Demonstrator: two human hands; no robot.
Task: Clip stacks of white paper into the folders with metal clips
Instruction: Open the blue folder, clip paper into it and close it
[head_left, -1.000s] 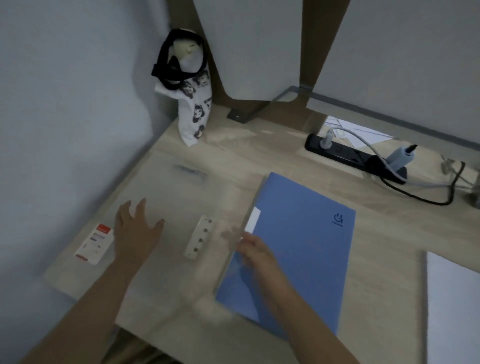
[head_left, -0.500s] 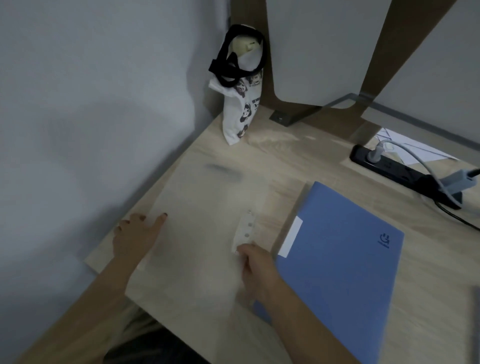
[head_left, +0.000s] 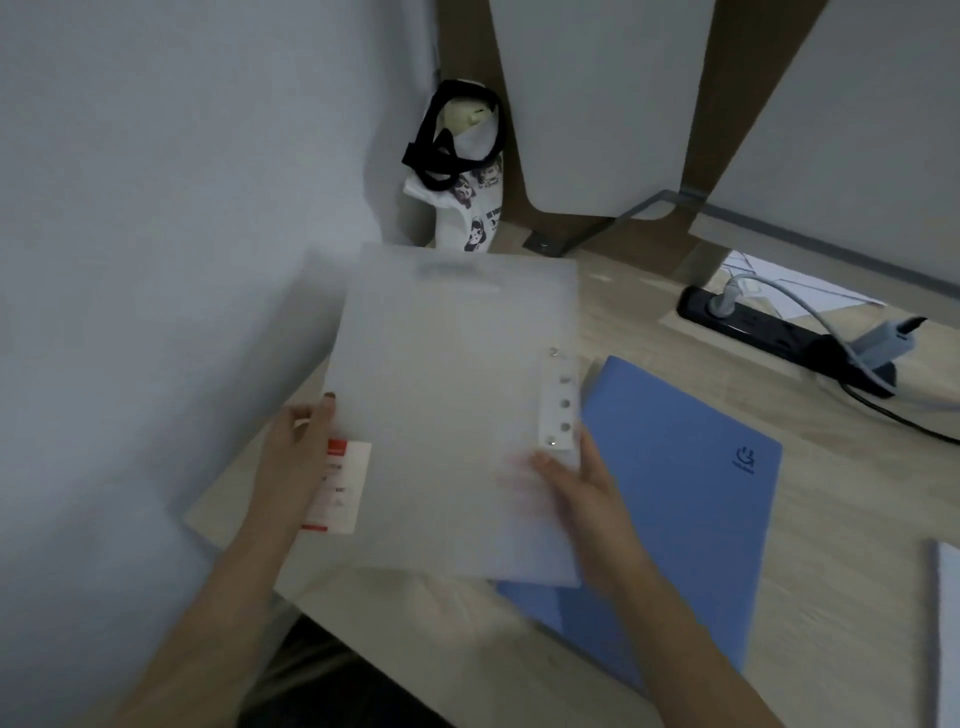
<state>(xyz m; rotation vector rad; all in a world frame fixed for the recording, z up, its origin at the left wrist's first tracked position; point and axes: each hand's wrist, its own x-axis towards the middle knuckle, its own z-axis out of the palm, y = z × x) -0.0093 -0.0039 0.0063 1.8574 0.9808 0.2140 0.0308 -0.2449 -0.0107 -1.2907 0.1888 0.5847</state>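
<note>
Light wooden table.
On it: a blue folder, a black power strip, a printed bag, white paper.

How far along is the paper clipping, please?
Nothing looks clipped yet. In hand: left hand and right hand grip the clear folder, raised off the desk. Left to do: the blue folder lies closed, and the paper stack sits untouched at the desk's right edge.

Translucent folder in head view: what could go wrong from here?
1. The translucent frosted plastic folder is off the wooden desk, pinched only at its edges by the left hand and right hand; it may flex or slip.
2. Its lower corner overlaps the flat blue folder; setting it down could shove that.
3. The white paper stack sits far right, a long reach.
</note>
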